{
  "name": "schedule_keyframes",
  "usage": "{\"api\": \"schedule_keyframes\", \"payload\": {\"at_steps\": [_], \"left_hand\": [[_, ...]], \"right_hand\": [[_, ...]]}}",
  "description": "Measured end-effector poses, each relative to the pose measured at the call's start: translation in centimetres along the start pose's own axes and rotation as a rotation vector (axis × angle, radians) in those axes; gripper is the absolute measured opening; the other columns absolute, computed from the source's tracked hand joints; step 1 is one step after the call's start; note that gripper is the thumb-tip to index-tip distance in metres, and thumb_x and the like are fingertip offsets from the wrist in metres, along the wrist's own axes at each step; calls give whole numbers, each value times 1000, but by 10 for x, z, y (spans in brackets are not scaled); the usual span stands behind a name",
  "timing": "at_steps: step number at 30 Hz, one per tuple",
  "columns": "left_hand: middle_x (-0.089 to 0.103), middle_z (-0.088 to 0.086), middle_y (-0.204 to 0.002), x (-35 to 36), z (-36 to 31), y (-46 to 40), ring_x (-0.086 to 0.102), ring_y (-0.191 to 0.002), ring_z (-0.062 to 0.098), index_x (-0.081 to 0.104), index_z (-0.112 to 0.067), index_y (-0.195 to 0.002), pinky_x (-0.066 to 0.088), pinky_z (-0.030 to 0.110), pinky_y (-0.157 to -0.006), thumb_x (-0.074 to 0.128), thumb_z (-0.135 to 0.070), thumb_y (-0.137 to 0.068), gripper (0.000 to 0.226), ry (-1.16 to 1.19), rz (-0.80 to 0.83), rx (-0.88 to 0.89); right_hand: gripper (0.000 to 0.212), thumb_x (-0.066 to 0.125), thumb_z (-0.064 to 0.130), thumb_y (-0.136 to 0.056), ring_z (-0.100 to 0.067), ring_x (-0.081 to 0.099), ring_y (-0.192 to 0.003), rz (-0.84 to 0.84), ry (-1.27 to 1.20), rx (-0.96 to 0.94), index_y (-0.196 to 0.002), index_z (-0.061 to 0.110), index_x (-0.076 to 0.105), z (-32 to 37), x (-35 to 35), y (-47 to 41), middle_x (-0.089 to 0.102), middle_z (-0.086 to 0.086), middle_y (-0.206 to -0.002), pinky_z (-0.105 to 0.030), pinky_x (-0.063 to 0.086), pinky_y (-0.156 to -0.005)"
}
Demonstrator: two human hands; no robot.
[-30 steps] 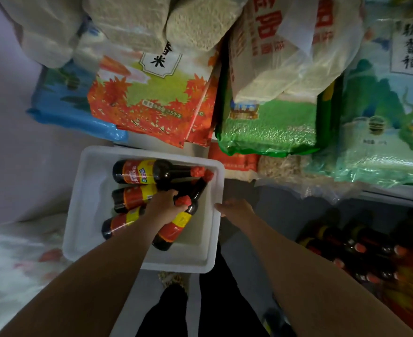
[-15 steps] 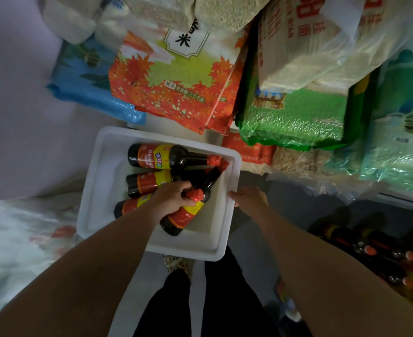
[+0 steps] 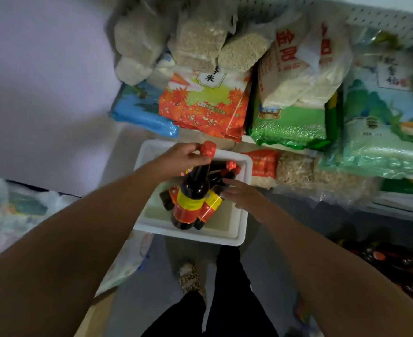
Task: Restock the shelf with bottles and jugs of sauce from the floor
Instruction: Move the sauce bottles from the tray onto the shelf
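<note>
A white tub stands on the floor below me with several dark sauce bottles in it. My left hand grips the neck of one dark bottle just under its red cap and holds it upright above the tub. It has a yellow and red label. My right hand reaches into the tub with fingers extended over a second bottle that lies there. Other bottles with red caps lie behind it, partly hidden.
Stacked bags of rice and grain fill the shelf just beyond the tub. More dark bottles with red caps lie on a low shelf at the right. A plastic-wrapped bundle sits at the left. My legs and a slipper are below the tub.
My left hand has lifted one bottle out of the tub and turned it upright by its neck. My right hand has left the tub's rim and moved in over the bottles.
</note>
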State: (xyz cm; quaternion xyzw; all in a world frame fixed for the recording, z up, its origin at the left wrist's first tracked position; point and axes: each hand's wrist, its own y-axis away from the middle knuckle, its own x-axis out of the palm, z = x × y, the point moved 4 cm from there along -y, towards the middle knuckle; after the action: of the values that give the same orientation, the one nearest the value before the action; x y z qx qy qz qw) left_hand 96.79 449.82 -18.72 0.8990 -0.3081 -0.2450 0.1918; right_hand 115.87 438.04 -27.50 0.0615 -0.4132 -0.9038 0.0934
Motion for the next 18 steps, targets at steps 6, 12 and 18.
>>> {"api": "schedule_keyframes", "payload": {"at_steps": [6, 12, 18], "left_hand": [[72, -3, -105, -30, -102, 58, 66, -105, 15, 69, -23, -102, 48, 31, -101, 69, -37, -85, 22, 177, -19, 187], [74, 17, -107, -28, -220, 113, 70, -105, 30, 72, -6, -109, 52, 41, -101, 69, -40, -84, 42, 414, 30, 428], [72, -1, -110, -34, -316, 159, 67, -105, 16, 70, -23, -113, 52, 33, -93, 63, -44, -95, 29, 266, -171, 608]], "right_hand": [[49, 59, 2, -99, 3, 67, -106, 196, -92, -216, -137, 30, 50, 72, 23, 95, 65, 4, -129, -19, 54, -80], [57, 72, 7, -80, -30, 61, -126, 123, -307, -490, -133, 22, 60, 137, 20, 176, 66, -9, -132, -56, 45, -109], [64, 79, 5, -82, -31, 61, -124, -214, -386, -740, -132, 37, 58, 206, 2, 247, 66, -2, -132, -62, 51, -95]]}}
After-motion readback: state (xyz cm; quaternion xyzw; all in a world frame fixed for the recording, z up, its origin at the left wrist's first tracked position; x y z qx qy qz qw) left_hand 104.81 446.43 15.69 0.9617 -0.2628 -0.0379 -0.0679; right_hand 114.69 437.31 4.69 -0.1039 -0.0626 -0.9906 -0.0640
